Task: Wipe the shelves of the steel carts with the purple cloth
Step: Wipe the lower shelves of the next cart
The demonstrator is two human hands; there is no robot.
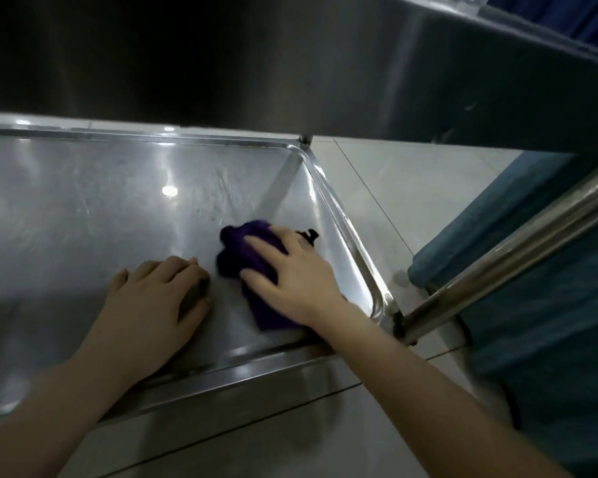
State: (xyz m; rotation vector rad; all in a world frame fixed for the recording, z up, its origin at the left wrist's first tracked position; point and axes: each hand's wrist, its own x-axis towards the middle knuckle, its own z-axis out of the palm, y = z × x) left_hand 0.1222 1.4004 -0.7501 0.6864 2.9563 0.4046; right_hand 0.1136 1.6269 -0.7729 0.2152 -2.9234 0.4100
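— what is laid on the steel shelf point(101, 201)?
— the purple cloth point(237, 251), near the right corner, pressed flat beneath the straight fingers of the right hand point(290, 274).
— and the left hand point(152, 298)?
— rested open beside it, nothing gripped.

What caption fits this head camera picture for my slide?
Right hand presses purple cloth on the steel cart shelf; left hand rests beside it.

No readable txt, labels, nos. or signs anywhere in view.
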